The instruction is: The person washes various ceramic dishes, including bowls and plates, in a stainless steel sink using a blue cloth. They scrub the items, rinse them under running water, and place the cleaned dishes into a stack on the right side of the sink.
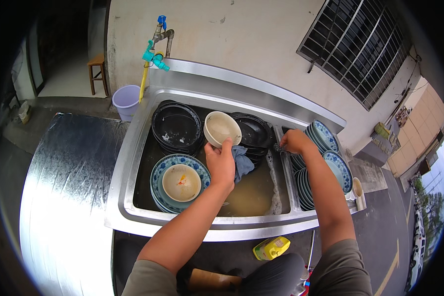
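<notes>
My left hand (pixel 222 159) grips the rim of a cream bowl (pixel 222 127), tilted above the murky water of a steel sink (pixel 222 221). A blue-grey cloth (pixel 242 162) hangs just right of that hand, against a stack of black dishes (pixel 249 129). My right hand (pixel 295 141) is closed on a dark, mesh-like scourer (pixel 280 148) over the divider between the two basins. Another stack of black dishes (pixel 176 125) stands at the back left. In front of it, a second cream bowl (pixel 181 183) with orange food bits sits on blue-patterned plates (pixel 158 166).
Blue-rimmed plates (pixel 338 166) stand on edge in the right basin. A small cup (pixel 357 187) is at the sink's right end. A teal tap (pixel 153 57) and purple bucket (pixel 126 101) are at the back left, a foil-covered surface (pixel 70 177) left, a yellow jug (pixel 272 248) below.
</notes>
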{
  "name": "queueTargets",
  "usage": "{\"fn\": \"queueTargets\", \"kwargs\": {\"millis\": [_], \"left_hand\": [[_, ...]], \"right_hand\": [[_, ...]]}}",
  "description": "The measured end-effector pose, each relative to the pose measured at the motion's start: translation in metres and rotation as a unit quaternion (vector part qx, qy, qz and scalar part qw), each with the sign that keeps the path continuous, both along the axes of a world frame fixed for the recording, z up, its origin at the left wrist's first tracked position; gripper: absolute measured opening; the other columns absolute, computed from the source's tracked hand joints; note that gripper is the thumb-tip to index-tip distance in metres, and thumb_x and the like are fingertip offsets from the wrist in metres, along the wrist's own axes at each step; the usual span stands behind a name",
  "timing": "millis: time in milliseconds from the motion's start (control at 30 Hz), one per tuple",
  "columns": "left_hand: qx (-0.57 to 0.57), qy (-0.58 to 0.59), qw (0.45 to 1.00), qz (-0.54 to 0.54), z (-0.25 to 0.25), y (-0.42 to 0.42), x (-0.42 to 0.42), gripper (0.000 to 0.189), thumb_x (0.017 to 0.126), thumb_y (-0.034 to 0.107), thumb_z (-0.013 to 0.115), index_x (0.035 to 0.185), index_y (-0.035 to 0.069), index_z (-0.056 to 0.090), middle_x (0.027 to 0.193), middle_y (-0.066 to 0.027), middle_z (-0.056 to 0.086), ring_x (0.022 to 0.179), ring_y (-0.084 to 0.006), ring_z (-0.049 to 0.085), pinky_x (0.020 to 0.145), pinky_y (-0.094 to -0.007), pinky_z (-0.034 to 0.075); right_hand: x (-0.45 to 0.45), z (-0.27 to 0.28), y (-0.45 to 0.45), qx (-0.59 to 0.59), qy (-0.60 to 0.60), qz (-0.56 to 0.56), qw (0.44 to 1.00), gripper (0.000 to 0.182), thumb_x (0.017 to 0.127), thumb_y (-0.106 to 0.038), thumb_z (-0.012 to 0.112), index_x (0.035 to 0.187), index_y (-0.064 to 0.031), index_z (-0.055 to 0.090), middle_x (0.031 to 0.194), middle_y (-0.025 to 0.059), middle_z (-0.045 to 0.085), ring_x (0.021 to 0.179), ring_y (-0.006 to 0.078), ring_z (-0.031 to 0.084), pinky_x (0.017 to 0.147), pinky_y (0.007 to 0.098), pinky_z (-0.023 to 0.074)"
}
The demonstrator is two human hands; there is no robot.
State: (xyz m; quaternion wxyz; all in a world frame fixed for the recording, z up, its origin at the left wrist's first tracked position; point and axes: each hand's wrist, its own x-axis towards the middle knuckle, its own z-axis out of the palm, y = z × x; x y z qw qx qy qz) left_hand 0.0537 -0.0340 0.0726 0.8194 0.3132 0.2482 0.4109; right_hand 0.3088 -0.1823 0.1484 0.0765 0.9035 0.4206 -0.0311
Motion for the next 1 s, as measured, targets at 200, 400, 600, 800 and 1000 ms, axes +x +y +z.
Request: {"fn": "queueTargets", "kwargs": {"millis": [200, 400, 600, 800, 1000], "left_hand": [[0.019, 0.008, 1.0, -0.013, -0.001, -0.004, 0.001, 0.052, 0.1, 0.022, 0.069, 0.136, -0.005, 0.044, 0.119, -0.0124, 0.067, 0.101, -0.0131, 0.064, 0.088, -0.0276, 0.05], [0.021, -0.014, 0.999, 0.019, -0.008, 0.003, 0.006, 0.053, 0.098, 0.024, 0.069, 0.135, -0.007, 0.046, 0.104, -0.0068, 0.069, 0.087, -0.0088, 0.06, 0.079, -0.0257, 0.048], [0.015, -0.011, 1.0, -0.009, -0.005, -0.009, 0.011, 0.046, 0.098, 0.024, 0.069, 0.129, -0.006, 0.055, 0.106, -0.0074, 0.069, 0.089, -0.0097, 0.061, 0.081, -0.0258, 0.048], [0.028, -0.021, 0.998, -0.058, -0.012, 0.008, 0.004, 0.038, 0.097, 0.022, 0.067, 0.124, -0.004, 0.062, 0.108, -0.0073, 0.07, 0.093, -0.0108, 0.063, 0.084, -0.0269, 0.049], [0.137, 0.016, 0.965, -0.222, -0.007, 0.004, 0.004, 0.052, 0.095, 0.033, 0.072, 0.128, -0.005, 0.063, 0.102, -0.0103, 0.072, 0.091, -0.0127, 0.065, 0.082, -0.0292, 0.051]], "right_hand": [[0.018, 0.031, 0.055, 0.23, -0.048, 0.073, 0.969, 0.03, 0.082, -0.008, 0.066, 0.107, -0.0139, 0.081, 0.1, 0.0199, 0.076, 0.098, 0.0383, 0.072, 0.093, 0.0469, 0.057], [0.013, -0.015, 0.171, 0.298, -0.088, 0.119, 0.943, 0.035, 0.085, -0.007, 0.063, 0.116, -0.0121, 0.078, 0.114, 0.0188, 0.074, 0.104, 0.0402, 0.07, 0.098, 0.0457, 0.0553], [0.047, -0.073, 0.167, 0.218, -0.189, 0.158, 0.944, 0.04, 0.094, -0.017, 0.065, 0.133, -0.0116, 0.07, 0.133, 0.0248, 0.067, 0.112, 0.041, 0.069, 0.101, 0.0455, 0.0546], [-0.082, 0.014, 0.136, 0.314, 0.405, 0.022, 0.858, 0.052, 0.1, -0.044, 0.068, 0.134, -0.0048, 0.066, 0.125, 0.0175, 0.069, 0.095, 0.0239, 0.071, 0.071, 0.0371, 0.0608], [-0.116, -0.009, 0.038, 0.45, 0.489, -0.082, 0.743, 0.051, 0.094, -0.006, 0.06, 0.145, -0.0072, 0.051, 0.118, 0.0104, 0.068, 0.085, 0.0199, 0.072, 0.059, 0.0344, 0.0616]]}}
